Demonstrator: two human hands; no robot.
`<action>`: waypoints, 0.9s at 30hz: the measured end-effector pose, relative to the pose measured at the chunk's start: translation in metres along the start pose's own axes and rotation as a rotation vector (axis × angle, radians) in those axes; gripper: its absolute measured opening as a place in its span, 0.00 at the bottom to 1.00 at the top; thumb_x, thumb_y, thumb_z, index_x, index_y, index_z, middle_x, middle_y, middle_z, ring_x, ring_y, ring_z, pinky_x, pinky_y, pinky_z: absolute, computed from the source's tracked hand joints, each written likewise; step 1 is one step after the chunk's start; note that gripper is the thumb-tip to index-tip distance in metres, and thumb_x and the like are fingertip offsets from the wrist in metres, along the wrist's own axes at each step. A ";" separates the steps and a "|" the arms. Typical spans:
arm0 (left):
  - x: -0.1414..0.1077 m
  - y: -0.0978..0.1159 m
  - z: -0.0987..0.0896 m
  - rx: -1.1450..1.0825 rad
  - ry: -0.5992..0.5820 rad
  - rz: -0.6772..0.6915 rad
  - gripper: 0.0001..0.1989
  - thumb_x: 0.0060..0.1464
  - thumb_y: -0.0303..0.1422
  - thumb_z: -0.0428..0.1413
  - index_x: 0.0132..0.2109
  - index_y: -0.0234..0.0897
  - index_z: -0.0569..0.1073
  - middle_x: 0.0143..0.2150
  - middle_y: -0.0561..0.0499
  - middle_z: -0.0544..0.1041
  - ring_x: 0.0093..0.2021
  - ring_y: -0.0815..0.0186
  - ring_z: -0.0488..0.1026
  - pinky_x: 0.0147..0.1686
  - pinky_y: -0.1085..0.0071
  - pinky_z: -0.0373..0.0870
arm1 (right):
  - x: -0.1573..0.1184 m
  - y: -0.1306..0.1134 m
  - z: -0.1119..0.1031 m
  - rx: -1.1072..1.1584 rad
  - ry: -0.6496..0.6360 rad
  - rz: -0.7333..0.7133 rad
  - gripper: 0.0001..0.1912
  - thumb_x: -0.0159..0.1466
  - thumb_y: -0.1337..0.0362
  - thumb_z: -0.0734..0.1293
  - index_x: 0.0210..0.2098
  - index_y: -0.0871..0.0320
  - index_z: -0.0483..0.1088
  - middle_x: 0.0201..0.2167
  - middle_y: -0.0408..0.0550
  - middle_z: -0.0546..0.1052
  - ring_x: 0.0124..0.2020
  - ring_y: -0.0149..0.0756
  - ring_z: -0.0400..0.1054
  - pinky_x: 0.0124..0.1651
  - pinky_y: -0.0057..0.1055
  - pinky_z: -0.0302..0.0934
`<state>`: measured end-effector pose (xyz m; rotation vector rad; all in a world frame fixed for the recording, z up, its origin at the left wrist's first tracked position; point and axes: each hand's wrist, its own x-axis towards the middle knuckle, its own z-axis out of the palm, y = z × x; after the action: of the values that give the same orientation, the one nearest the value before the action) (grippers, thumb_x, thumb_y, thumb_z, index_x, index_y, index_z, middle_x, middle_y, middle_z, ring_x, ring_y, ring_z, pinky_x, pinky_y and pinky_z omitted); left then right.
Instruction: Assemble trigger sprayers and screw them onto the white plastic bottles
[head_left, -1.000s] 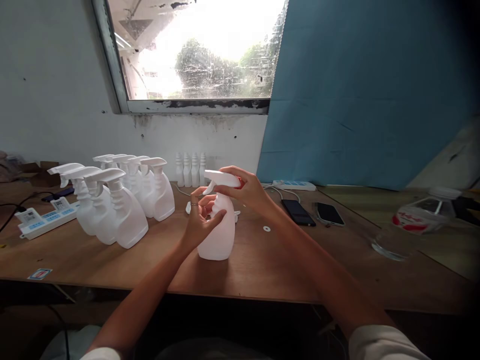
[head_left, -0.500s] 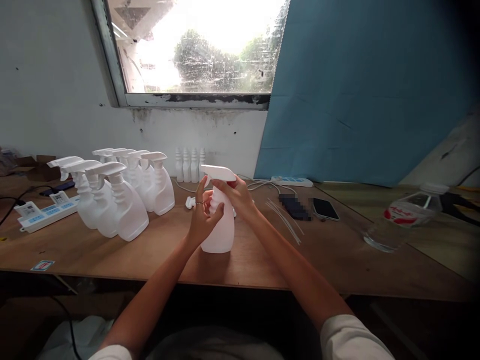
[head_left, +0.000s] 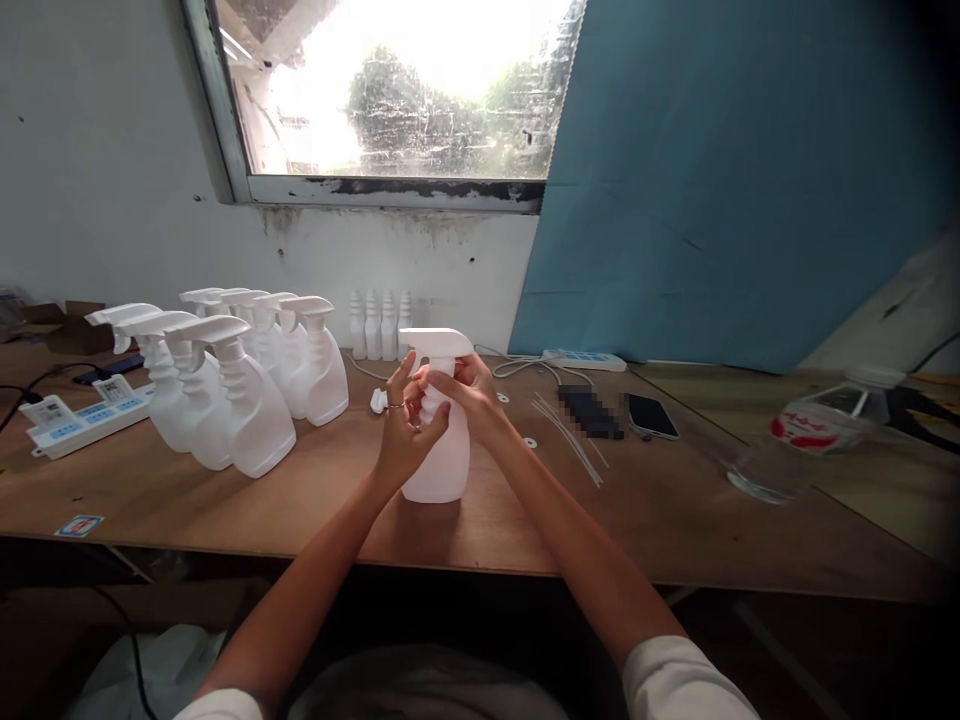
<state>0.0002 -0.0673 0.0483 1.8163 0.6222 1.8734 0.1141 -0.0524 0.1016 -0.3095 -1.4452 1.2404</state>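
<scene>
A white spray bottle (head_left: 436,470) stands upright on the wooden table in front of me, its spray head (head_left: 435,342) on top with the nozzle pointing left. My left hand (head_left: 411,425) holds the bottle's ribbed neck and shoulder from the left, a ring on one finger. From the right, my right hand (head_left: 469,392) has its fingers closed round the collar just under the spray head. The far fingers of both hands are partly hidden behind the bottle.
Several white spray bottles with heads (head_left: 262,425) stand at left beside a power strip (head_left: 94,422). Headless bottles (head_left: 381,325) stand by the wall. Thin tubes (head_left: 574,440), a phone (head_left: 651,416) and a clear labelled bottle (head_left: 817,430) lie or stand at right.
My right hand has shifted slightly lower around the collar, and the spray head has turned a little to sit more squarely sideways. My left hand keeps its hold on the bottle.
</scene>
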 end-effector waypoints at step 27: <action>-0.002 -0.004 -0.003 0.060 -0.021 -0.010 0.40 0.59 0.43 0.56 0.70 0.50 0.42 0.60 0.41 0.68 0.59 0.57 0.71 0.51 0.58 0.75 | -0.001 0.005 0.002 -0.001 0.053 0.005 0.20 0.56 0.51 0.72 0.41 0.57 0.67 0.29 0.45 0.77 0.28 0.35 0.72 0.30 0.31 0.66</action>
<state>-0.0027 -0.0653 0.0436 1.8643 0.6857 1.8454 0.1107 -0.0518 0.0969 -0.3447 -1.3999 1.2273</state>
